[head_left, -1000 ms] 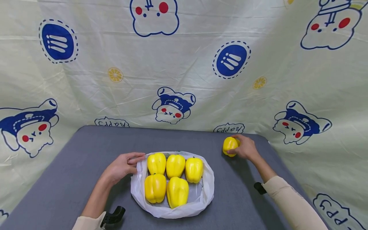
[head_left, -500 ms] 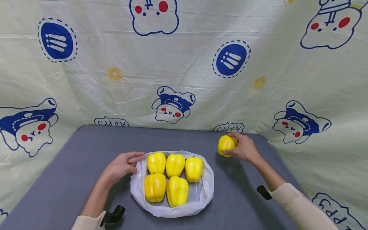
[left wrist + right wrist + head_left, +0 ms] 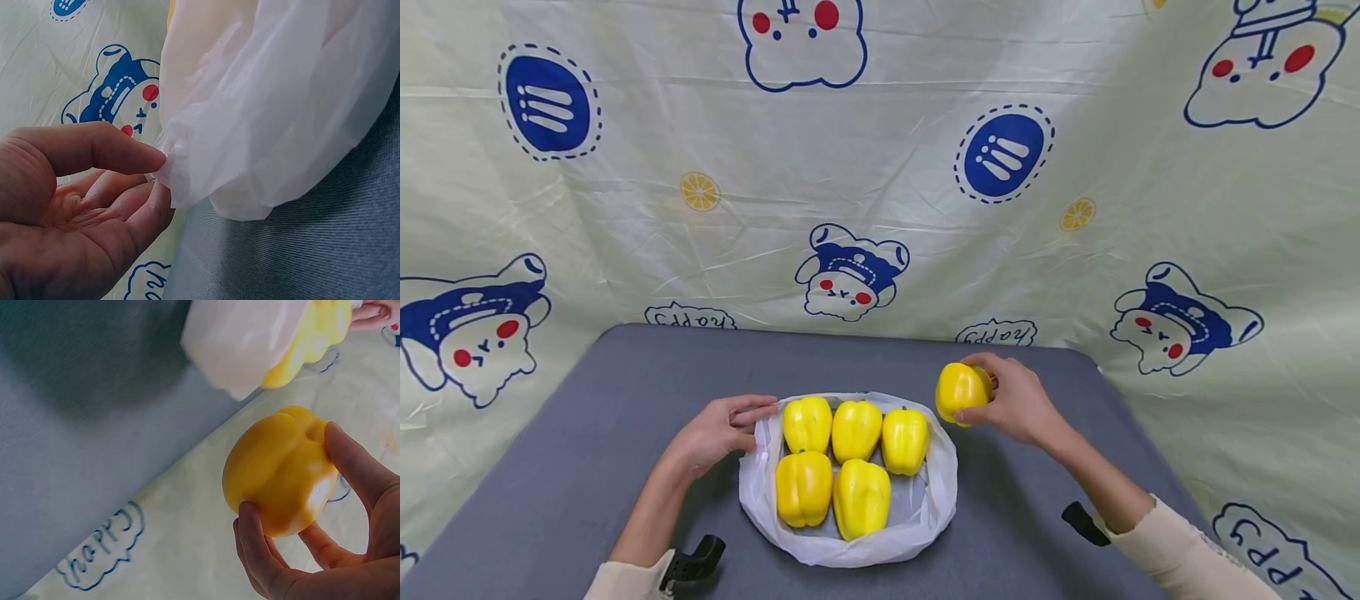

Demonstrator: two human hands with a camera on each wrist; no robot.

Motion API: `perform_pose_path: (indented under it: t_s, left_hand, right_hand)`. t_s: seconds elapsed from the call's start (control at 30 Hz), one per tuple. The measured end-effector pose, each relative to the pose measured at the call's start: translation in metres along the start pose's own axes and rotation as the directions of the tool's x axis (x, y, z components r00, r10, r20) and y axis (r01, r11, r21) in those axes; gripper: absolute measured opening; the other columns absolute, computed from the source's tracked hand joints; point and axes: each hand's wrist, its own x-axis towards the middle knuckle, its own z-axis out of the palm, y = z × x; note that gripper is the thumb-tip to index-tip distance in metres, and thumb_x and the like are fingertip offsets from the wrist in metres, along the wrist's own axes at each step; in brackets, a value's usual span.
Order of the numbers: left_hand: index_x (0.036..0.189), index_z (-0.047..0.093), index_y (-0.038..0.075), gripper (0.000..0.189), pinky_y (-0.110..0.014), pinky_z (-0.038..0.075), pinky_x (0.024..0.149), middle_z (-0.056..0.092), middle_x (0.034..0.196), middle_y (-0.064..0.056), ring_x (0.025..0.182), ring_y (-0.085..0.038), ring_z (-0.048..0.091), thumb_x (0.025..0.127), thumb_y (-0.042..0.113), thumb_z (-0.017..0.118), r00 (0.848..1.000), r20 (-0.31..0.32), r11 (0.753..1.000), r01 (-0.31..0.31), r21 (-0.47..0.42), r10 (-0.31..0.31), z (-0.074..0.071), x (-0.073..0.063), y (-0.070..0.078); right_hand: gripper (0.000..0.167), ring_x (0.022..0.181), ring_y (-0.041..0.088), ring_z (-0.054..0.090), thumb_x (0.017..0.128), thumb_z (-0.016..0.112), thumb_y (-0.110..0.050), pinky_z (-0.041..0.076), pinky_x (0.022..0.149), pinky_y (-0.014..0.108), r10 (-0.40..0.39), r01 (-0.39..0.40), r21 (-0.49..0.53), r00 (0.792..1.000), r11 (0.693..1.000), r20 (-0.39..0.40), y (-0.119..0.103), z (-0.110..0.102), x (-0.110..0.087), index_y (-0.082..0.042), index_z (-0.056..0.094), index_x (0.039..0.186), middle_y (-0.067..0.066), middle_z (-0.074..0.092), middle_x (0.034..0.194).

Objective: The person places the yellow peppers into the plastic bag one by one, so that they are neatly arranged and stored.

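A white plastic bag (image 3: 850,553), its rim spread wide, stands on the table with several yellow bell peppers (image 3: 862,500) inside. My left hand (image 3: 718,433) pinches the bag's left edge; in the left wrist view the thumb and fingertips meet at a fold of the plastic (image 3: 262,125). To the right of the bag, my right hand (image 3: 1018,400) holds another yellow bell pepper (image 3: 958,390) between thumb and fingers. The right wrist view shows this held pepper (image 3: 275,469) close up, with the bag's side (image 3: 237,344) beyond it.
Everything stands on a grey cloth-covered table (image 3: 685,358). Behind it and at both sides hangs a pale curtain (image 3: 880,183) printed with cartoon figures. A dark strap (image 3: 696,562) sits at the left wrist, and another strap (image 3: 1084,523) at the right.
The right hand has carried its bell pepper leftward from the table's back right, close to the bag's right rim. The left hand and the bag stay in place.
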Motion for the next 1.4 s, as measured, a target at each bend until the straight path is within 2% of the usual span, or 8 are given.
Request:
perform_pose_path:
  t_s: [0.3, 0.57, 0.73, 1.0, 1.4]
  left_hand:
    - [0.146, 0.05, -0.001, 0.067, -0.03, 0.054, 0.092, 0.054, 0.149, -0.017, 0.143, -0.037, 0.045, 0.081, -0.012, 0.062, 1.0, -0.006, 1.0, 0.017, -0.013, -0.017, -0.001, 0.001, 0.001]
    - [0.147, 0.049, -0.003, 0.068, -0.027, 0.052, 0.088, 0.052, 0.15, -0.018, 0.143, -0.038, 0.044, 0.081, -0.013, 0.062, 1.0, 0.006, 1.0, 0.014, -0.021, -0.014, -0.001, 0.0, 0.001]
    - [0.147, 0.05, -0.001, 0.068, -0.029, 0.053, 0.091, 0.053, 0.15, -0.016, 0.143, -0.037, 0.044, 0.081, -0.013, 0.062, 1.0, -0.005, 0.999, 0.03, -0.024, -0.03, -0.002, 0.001, 0.0]
    - [0.146, 0.051, 0.0, 0.068, -0.031, 0.053, 0.092, 0.054, 0.149, -0.016, 0.141, -0.036, 0.046, 0.08, -0.012, 0.062, 0.999, -0.016, 0.999, 0.041, -0.02, -0.041, -0.001, 0.002, 0.0]
    - [0.148, 0.048, -0.002, 0.069, -0.029, 0.051, 0.086, 0.052, 0.15, -0.018, 0.141, -0.037, 0.044, 0.081, -0.012, 0.062, 1.0, 0.008, 1.0, 0.025, -0.004, -0.025, -0.001, 0.001, 0.001]
  right_hand:
    - [0.072, 0.097, 0.027, 0.058, 0.068, 0.092, -0.024, 0.057, 0.079, 0.04, -0.039, 0.036, 0.041, 0.997, 0.999, 0.073, -0.033, 0.008, -0.018, -0.013, 0.061, 0.131, 0.011, 0.062, 0.116]
    - [0.07, 0.094, 0.022, 0.054, 0.065, 0.094, -0.021, 0.053, 0.078, 0.036, -0.092, 0.082, 0.075, 0.986, 0.994, 0.139, -0.052, 0.017, -0.032, -0.016, 0.063, 0.127, 0.007, 0.061, 0.112]
    - [0.07, 0.093, 0.021, 0.053, 0.063, 0.095, -0.021, 0.052, 0.075, 0.033, -0.119, 0.103, 0.092, 0.974, 0.99, 0.195, -0.055, 0.022, -0.038, -0.016, 0.062, 0.124, 0.006, 0.06, 0.108]
    - [0.071, 0.1, 0.024, 0.054, 0.06, 0.096, -0.024, 0.056, 0.078, 0.04, -0.081, 0.062, 0.075, 0.957, 0.995, 0.278, -0.06, 0.028, -0.043, -0.02, 0.062, 0.122, 0.008, 0.059, 0.112]
    - [0.069, 0.096, 0.023, 0.053, 0.057, 0.097, -0.028, 0.05, 0.078, 0.043, -0.104, 0.105, 0.015, 0.939, 0.994, 0.329, -0.063, 0.031, -0.047, -0.021, 0.066, 0.119, 0.008, 0.06, 0.114]
